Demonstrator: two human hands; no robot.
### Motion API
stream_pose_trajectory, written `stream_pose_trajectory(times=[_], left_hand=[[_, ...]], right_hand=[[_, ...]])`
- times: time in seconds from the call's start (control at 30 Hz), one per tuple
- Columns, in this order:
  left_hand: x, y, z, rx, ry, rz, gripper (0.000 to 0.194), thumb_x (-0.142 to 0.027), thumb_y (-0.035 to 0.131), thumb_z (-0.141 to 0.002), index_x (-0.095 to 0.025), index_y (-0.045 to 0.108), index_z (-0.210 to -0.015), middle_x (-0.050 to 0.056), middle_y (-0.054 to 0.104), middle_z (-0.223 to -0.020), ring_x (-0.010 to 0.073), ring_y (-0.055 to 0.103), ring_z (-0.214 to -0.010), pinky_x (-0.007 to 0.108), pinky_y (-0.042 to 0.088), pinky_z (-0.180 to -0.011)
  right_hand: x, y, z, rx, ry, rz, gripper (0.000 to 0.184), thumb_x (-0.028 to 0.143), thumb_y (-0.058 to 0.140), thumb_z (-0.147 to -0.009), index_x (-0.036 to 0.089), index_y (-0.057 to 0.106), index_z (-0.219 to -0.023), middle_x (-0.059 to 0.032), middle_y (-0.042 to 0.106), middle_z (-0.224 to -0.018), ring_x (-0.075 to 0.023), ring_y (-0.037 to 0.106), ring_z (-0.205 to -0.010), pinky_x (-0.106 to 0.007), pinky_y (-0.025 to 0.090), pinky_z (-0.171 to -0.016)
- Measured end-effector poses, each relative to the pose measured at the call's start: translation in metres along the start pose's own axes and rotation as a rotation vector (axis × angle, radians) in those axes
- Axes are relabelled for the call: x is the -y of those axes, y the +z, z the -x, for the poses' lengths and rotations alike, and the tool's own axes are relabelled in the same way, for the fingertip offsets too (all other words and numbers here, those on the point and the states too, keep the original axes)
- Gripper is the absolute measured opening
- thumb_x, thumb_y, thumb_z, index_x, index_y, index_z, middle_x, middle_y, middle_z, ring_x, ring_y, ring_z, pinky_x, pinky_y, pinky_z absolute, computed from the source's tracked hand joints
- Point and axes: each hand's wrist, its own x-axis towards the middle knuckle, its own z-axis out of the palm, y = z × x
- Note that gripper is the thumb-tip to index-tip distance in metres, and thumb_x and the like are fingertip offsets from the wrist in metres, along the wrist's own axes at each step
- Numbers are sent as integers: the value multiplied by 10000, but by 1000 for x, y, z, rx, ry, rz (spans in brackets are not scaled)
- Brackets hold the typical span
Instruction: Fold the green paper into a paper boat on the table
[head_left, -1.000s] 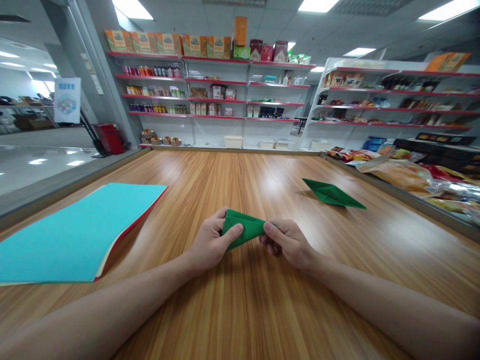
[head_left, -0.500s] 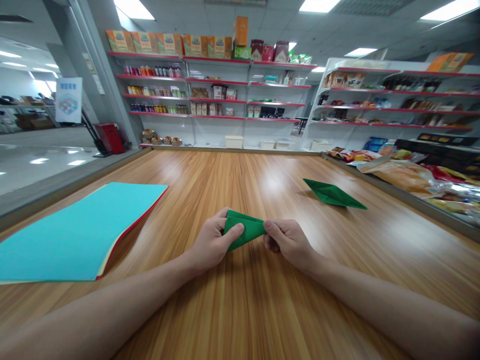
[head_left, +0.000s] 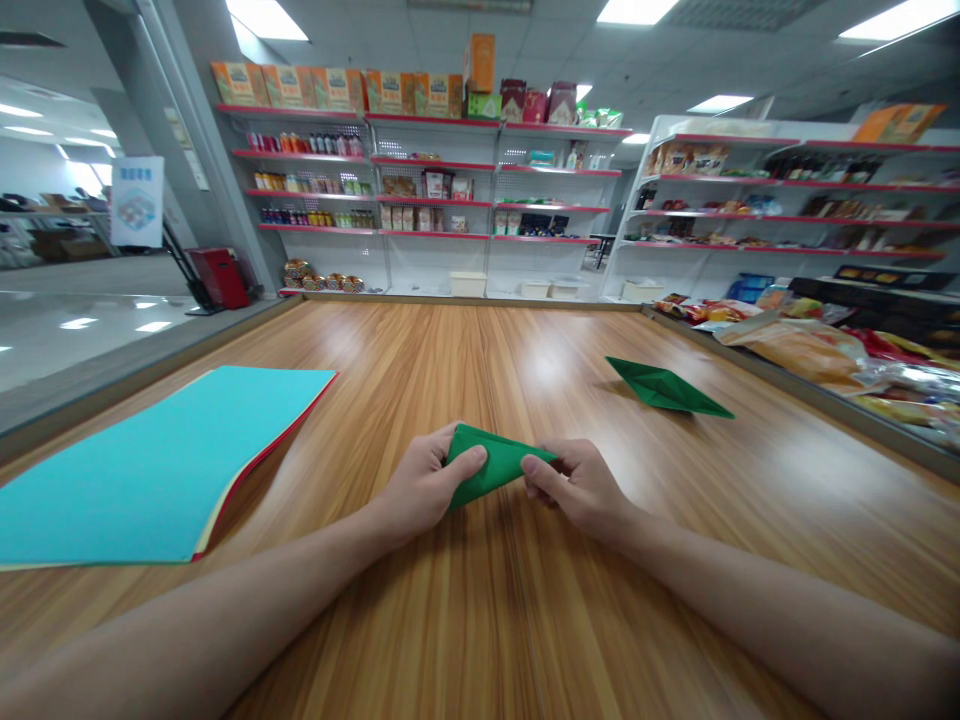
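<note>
A folded piece of green paper [head_left: 495, 467] is held between my two hands, above the middle of the wooden table [head_left: 465, 620]. My left hand [head_left: 424, 475] grips its wide left end, thumb on the near face and fingers behind. At the narrow right point, my right hand [head_left: 574, 475] pinches the paper between thumb and curled fingers; the tip shows above the thumb. Another folded green paper piece [head_left: 667, 388], pointed at both ends, lies on the table farther right.
On the left lies a stack of coloured paper sheets [head_left: 172, 460], turquoise on top, with cream and red edges below. Snack packets [head_left: 810, 350] are heaped beyond the table's right edge. Stocked shelves [head_left: 435, 180] stand behind the table, and a sign [head_left: 138, 200] stands at far left.
My right thumb has shifted slightly down and left on the green paper, uncovering its pointed tip. My left hand keeps its hold, and the paper is tilted a little differently.
</note>
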Motion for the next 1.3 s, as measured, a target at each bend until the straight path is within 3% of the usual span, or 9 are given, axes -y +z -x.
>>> stream_pose_trajectory(times=[0.47, 0.6, 0.73, 0.87, 0.97, 1.07, 1.17, 1.3], left_hand=[[-1, 0, -2, -37, -8, -56, 324, -384, 513, -900, -131, 520, -698, -19, 447, -683, 95, 405, -619, 215, 319, -562], [-1, 1, -2, -16, -58, -6, 338, -412, 518, -884, -136, 492, -689, -29, 422, -648, 88, 371, -585, 212, 297, -536], [1, 3, -2, -18, -151, 98, 381, -463, 541, -847, -144, 461, -655, -38, 383, -608, 79, 324, -546, 209, 262, -501], [3, 2, -1, -30, -212, 159, 393, -479, 569, -818, -140, 467, -648, -37, 380, -594, 74, 312, -529, 206, 244, -479], [4, 2, -1, 2, -206, 172, 378, -471, 570, -825, -133, 493, -674, -32, 407, -601, 75, 331, -531, 203, 253, -478], [4, 2, -1, 28, -193, 163, 369, -462, 562, -839, -127, 511, -696, -29, 424, -613, 76, 341, -539, 201, 264, -486], [4, 1, -2, 38, -173, 146, 361, -455, 554, -851, -124, 522, -708, -30, 423, -621, 76, 337, -545, 201, 267, -493], [4, 1, -1, 44, -157, 126, 357, -452, 542, -860, -123, 532, -722, -27, 429, -636, 81, 345, -561, 206, 275, -510]], right_hand=[[-2, 2, 0, 20, -1, -50, 552, 505, 394, -949, 116, 585, -607, -42, 566, -509, -84, 511, -435, -189, 391, -427], [-2, 6, 2, -49, 20, -81, 644, 547, 349, -948, 110, 591, -543, -69, 571, -482, -92, 501, -411, -200, 363, -402], [0, 5, 1, -119, 128, -219, 702, 632, 329, -911, 120, 553, -486, -88, 564, -469, -110, 496, -400, -215, 327, -374], [0, 1, 0, -116, 94, -199, 646, 638, 368, -895, 130, 536, -533, -64, 558, -501, -106, 492, -414, -214, 329, -382], [-1, -1, 1, -71, 4, 7, 522, 546, 493, -885, 135, 525, -564, -24, 530, -489, -89, 476, -421, -205, 333, -409], [0, 0, 1, -76, -58, 166, 481, 461, 479, -921, 139, 512, -566, -5, 505, -473, -76, 463, -428, -198, 332, -432], [0, 2, 1, -91, -74, 136, 507, 440, 388, -964, 143, 500, -568, -7, 509, -490, -72, 472, -433, -192, 351, -439], [1, 5, 1, -126, 20, -30, 545, 490, 386, -951, 141, 505, -549, -26, 540, -498, -79, 482, -402, -196, 350, -400]])
